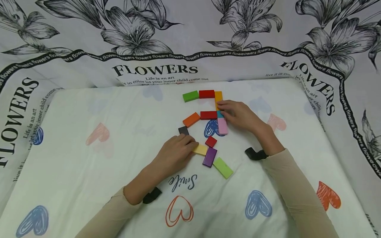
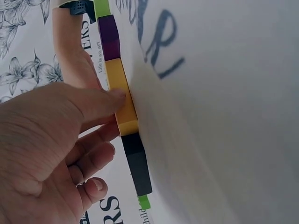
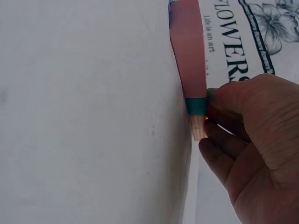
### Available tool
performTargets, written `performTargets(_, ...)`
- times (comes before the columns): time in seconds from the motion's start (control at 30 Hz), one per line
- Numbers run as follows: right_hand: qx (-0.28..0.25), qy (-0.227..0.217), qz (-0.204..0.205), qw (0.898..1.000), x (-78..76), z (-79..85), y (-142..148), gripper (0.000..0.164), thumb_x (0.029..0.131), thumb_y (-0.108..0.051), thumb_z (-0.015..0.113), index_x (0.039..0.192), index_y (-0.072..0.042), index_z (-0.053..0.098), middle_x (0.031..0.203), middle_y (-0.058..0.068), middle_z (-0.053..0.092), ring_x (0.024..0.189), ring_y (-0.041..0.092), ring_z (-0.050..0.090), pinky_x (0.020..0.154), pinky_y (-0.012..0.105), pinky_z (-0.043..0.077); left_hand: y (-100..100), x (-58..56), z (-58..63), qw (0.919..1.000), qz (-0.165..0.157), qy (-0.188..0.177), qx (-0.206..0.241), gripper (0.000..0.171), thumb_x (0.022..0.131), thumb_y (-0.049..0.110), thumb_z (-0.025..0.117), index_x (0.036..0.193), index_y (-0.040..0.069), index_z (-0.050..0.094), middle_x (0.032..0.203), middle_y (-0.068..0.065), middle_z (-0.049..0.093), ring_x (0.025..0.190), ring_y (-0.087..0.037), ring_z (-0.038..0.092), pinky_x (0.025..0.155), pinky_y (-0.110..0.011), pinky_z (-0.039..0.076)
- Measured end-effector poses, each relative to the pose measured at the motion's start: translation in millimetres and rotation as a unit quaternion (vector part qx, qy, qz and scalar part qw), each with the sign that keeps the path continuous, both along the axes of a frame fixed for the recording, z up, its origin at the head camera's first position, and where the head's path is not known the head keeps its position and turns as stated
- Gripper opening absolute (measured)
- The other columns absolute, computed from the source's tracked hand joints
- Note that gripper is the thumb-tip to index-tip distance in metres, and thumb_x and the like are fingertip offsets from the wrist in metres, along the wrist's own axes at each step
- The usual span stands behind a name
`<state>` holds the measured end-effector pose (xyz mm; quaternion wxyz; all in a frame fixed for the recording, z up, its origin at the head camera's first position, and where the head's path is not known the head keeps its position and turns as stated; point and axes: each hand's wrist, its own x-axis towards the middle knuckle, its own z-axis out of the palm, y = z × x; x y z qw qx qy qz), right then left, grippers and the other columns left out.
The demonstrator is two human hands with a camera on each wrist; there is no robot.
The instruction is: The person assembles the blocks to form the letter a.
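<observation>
My left hand (image 1: pixel 174 152) pinches a yellow block (image 1: pixel 201 149), the thumb on its near side and fingers behind it in the left wrist view. One end of this block meets a dark grey block (image 1: pixel 184 131), the other a purple block (image 1: pixel 210 157). Farther right, my right hand (image 1: pixel 241 115) holds a small teal block (image 1: pixel 220 114) at its fingertips, partly covering it. A pink block (image 1: pixel 222 126) sits on its near side. Beyond it lies a yellow-orange block (image 1: pixel 218 96), which the right index finger touches. A red block (image 1: pixel 208 115) adjoins the teal one.
The winding row also has an orange block (image 1: pixel 191 119), a small red block (image 1: pixel 211 141), a light green block (image 1: pixel 223 168), a far red block (image 1: pixel 206 94) and a green block (image 1: pixel 190 96). White heart-print cloth (image 1: pixel 134 109) lies beneath, with flower-print fabric (image 1: pixel 190 36) beyond.
</observation>
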<state>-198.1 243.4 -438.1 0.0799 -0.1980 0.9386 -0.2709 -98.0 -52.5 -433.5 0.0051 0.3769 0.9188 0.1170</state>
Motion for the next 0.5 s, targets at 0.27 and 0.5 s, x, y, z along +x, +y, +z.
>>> performTargets(0.27,-0.003,-0.001,-0.01,1.0,0.9,0.3,3.6,0.04,0.105,-0.013,0.064,0.144,-0.006,0.065,0.156,0.009,0.06,0.152,0.032,0.049,0.125,0.053,0.041,2.2,-0.8,4.3,0.9988,0.019,0.003,0.045,0.039,0.097,0.031,0.077,0.133,0.014,0.074,0.124,-0.003,0.072,0.113,-0.019,0.065,0.096,-0.033,0.059)
performTargets(0.5,-0.004,-0.007,-0.001,1.0,0.0,-1.7,-0.6,0.041,0.106,-0.015,0.063,0.145,-0.006,0.064,0.157,0.009,0.059,0.153,0.031,0.048,0.126,0.052,0.041,4.4,2.6,10.7,0.994,0.1,-0.025,0.037,0.045,0.096,0.038,0.078,0.13,0.008,0.075,0.13,-0.008,0.074,0.119,-0.025,0.072,0.102,-0.041,0.062)
